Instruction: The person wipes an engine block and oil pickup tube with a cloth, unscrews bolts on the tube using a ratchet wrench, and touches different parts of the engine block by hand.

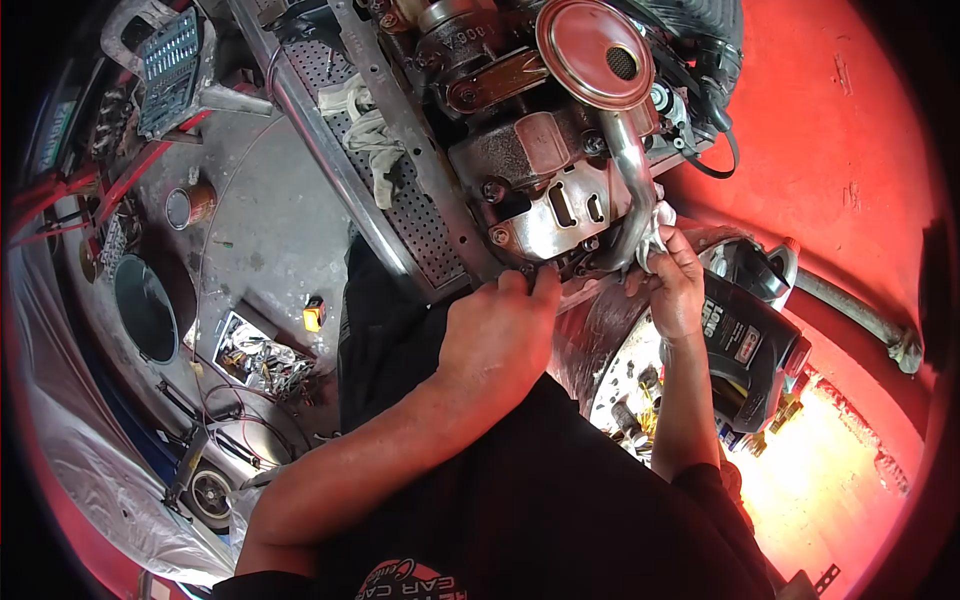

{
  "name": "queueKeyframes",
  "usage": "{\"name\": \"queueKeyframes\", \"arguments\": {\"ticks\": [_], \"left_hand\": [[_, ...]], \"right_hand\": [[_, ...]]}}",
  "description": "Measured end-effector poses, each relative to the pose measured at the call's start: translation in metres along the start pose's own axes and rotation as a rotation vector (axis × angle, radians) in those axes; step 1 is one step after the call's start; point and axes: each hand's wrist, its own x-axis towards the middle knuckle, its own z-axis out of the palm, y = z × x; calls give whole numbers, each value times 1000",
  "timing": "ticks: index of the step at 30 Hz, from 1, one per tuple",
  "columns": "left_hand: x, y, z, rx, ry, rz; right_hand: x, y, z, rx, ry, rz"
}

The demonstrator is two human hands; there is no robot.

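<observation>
An engine [540, 150] with its underside exposed lies in front of me, showing a round oil pickup strainer [597, 55], a curved metal pipe [632, 185] and a shiny slotted plate [562, 212]. My left hand [500, 330] is at the engine's near edge below the plate, fingers curled. Its fingertips are partly hidden, and I cannot make out what they grip. Beside the lower end of the pipe, my right hand [677, 290] is closed on a white rag [656, 236], pinched between thumb and fingers.
A perforated metal tray [415, 225] with used gloves [372, 135] adjoins the engine on the left. Black oil bottles [745, 345] stand at right by a red surface [820, 130]. On the floor are a bucket [145, 308], a can [190, 205] and a box of tools [262, 355].
</observation>
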Motion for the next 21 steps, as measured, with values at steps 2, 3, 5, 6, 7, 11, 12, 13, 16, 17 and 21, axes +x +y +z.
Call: {"name": "queueKeyframes", "arguments": {"ticks": [2,3,5,6,7,11,12,13,16,17,21], "left_hand": [[-2,7,-1,7,27,-1],[-3,11,-1,11,55,0],[1,15,-6,35,15,-4],[2,17,-8,56,-19,-11],[3,19,-8,65,-20,-9],[7,25,-7,110,-42,-18],[8,27,-6,131,-47,-22],[9,28,-8,137,-49,-23],[14,30,-13,166,-78,-12],[14,31,-15,178,-91,-15],[10,34,-25,214,-116,-29]], "right_hand": [[0,1,-1,10,-6,-7],[0,3,-1,3,-2,-7],[-1,5,0,4,6,-8],[-2,6,0,7,4,-18],[-1,6,0,11,1,-29],[0,9,-3,38,-17,-26],[0,10,-4,43,-33,-27],[1,11,-4,47,-49,-27],[3,15,-5,87,-34,-35],[3,16,-5,91,-34,-34],[-1,11,-4,56,-14,-58]]}}
